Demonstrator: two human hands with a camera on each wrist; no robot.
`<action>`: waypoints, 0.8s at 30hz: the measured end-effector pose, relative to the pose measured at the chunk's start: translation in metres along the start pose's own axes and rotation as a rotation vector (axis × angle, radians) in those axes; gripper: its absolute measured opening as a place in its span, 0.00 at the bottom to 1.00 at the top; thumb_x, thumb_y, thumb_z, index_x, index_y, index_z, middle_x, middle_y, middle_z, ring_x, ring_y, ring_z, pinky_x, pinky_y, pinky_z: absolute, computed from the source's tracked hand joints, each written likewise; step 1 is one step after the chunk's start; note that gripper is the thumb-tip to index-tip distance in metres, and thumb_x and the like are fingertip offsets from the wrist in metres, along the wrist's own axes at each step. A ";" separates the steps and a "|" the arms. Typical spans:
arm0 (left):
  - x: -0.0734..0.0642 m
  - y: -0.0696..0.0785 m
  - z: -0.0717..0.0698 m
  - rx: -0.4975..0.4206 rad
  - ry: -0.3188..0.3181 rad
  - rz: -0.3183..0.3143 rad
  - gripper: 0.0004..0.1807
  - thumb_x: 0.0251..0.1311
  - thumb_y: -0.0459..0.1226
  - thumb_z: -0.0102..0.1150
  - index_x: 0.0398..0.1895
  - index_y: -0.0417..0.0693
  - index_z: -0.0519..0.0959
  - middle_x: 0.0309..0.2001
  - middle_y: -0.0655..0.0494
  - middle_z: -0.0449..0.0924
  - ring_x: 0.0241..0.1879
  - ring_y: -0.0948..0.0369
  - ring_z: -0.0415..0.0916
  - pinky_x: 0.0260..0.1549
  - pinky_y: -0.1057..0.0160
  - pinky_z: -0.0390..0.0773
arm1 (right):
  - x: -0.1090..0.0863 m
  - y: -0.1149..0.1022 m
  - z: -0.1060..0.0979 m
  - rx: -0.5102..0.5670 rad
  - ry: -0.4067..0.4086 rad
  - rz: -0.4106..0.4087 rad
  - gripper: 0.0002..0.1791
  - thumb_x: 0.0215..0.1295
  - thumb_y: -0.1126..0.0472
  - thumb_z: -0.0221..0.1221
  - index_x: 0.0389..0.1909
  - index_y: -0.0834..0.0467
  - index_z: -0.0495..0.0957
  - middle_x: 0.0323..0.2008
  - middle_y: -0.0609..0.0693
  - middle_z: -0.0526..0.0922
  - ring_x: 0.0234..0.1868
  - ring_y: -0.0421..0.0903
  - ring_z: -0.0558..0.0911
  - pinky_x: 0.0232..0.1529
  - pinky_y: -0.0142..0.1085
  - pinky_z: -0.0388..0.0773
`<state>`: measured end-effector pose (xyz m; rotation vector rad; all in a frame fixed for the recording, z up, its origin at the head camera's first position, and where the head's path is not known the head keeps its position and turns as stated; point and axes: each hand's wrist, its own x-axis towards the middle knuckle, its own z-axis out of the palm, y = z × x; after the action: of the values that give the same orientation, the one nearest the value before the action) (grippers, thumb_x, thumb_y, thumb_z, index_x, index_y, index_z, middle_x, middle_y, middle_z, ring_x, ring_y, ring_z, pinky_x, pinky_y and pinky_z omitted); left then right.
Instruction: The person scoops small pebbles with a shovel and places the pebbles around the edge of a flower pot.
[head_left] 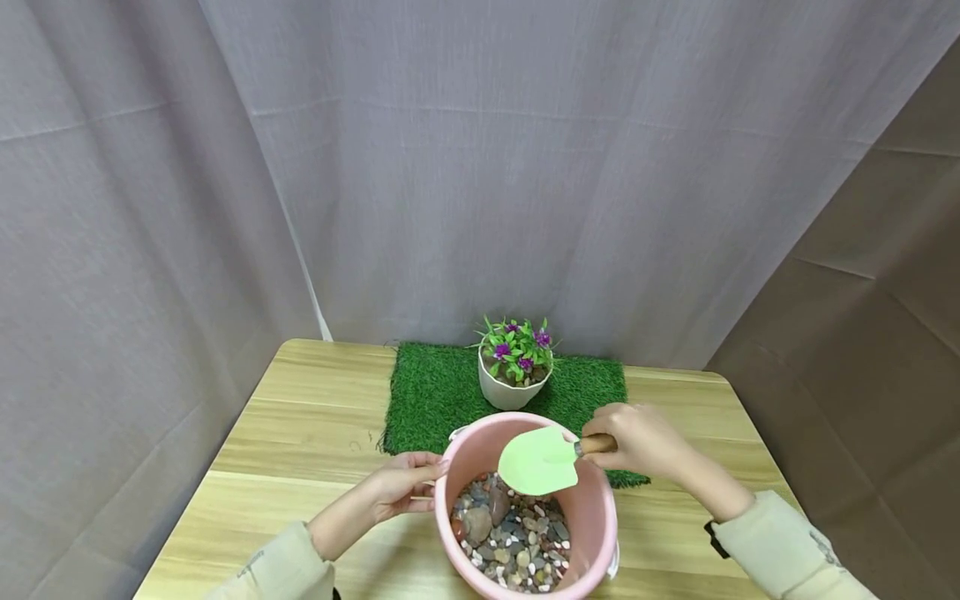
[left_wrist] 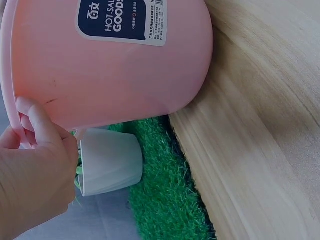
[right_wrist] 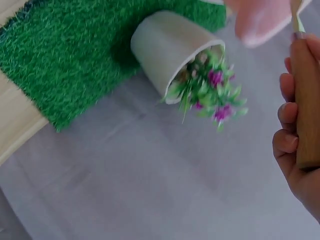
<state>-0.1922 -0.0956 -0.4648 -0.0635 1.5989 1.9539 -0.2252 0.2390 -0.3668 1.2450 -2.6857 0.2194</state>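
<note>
A pink bucket [head_left: 590, 512] holds mixed pebbles [head_left: 517, 542] and a few larger stones in its bottom. My left hand [head_left: 401, 485] grips the bucket's rim on the left side; the left wrist view shows the thumb and fingers on the lip, above the labelled wall. In my right hand [head_left: 637, 437] is a garden trowel [head_left: 536, 462] with a pale green blade, the fingers wrapped around its wooden handle [right_wrist: 306, 100]. The blade is over the bucket's opening, above the pebbles, and hides part of the far inner wall.
A white pot [head_left: 510, 392] with purple flowers [head_left: 517, 346] stands behind the bucket on a green turf mat [head_left: 435, 392]. Wooden tabletop [head_left: 322, 417] extends to both sides. Grey cloth [head_left: 480, 183] hangs behind the table. The bucket's white handle [head_left: 614, 560] hangs at its side.
</note>
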 end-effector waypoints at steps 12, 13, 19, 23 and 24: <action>0.001 -0.001 -0.001 0.002 -0.003 -0.004 0.13 0.63 0.36 0.55 0.46 0.37 0.73 0.27 0.60 0.78 0.25 0.70 0.76 0.31 0.71 0.86 | 0.006 -0.030 0.033 -0.206 -0.154 -0.232 0.18 0.33 0.62 0.68 0.07 0.45 0.66 0.12 0.36 0.67 0.15 0.32 0.59 0.16 0.22 0.59; 0.001 -0.001 -0.001 0.003 -0.005 -0.003 0.12 0.63 0.36 0.55 0.46 0.37 0.73 0.27 0.60 0.78 0.25 0.70 0.76 0.31 0.71 0.86 | 0.005 -0.032 0.036 -0.238 -0.157 -0.253 0.19 0.32 0.63 0.68 0.06 0.46 0.64 0.11 0.36 0.65 0.15 0.33 0.57 0.15 0.22 0.57; 0.001 0.000 -0.001 -0.019 -0.017 0.002 0.12 0.62 0.36 0.56 0.45 0.38 0.74 0.29 0.58 0.79 0.26 0.69 0.77 0.31 0.72 0.86 | 0.005 -0.035 0.055 -0.312 -0.142 -0.326 0.19 0.25 0.65 0.63 0.04 0.46 0.61 0.08 0.36 0.62 0.15 0.34 0.54 0.14 0.21 0.51; 0.000 0.000 0.000 -0.021 -0.009 0.003 0.15 0.63 0.37 0.56 0.48 0.35 0.72 0.31 0.57 0.79 0.28 0.69 0.77 0.32 0.72 0.86 | 0.005 -0.035 0.064 -0.253 -0.166 -0.313 0.17 0.28 0.61 0.66 0.06 0.45 0.64 0.09 0.36 0.64 0.14 0.33 0.57 0.15 0.22 0.55; 0.000 0.000 0.000 -0.019 -0.006 0.002 0.17 0.63 0.37 0.56 0.49 0.34 0.72 0.31 0.57 0.79 0.28 0.69 0.77 0.32 0.72 0.86 | 0.005 -0.035 0.066 -0.236 -0.168 -0.317 0.17 0.28 0.61 0.66 0.06 0.45 0.65 0.08 0.35 0.64 0.13 0.33 0.56 0.15 0.22 0.55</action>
<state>-0.1921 -0.0959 -0.4648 -0.0631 1.5770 1.9694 -0.2079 0.1989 -0.4277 1.6433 -2.4998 -0.2472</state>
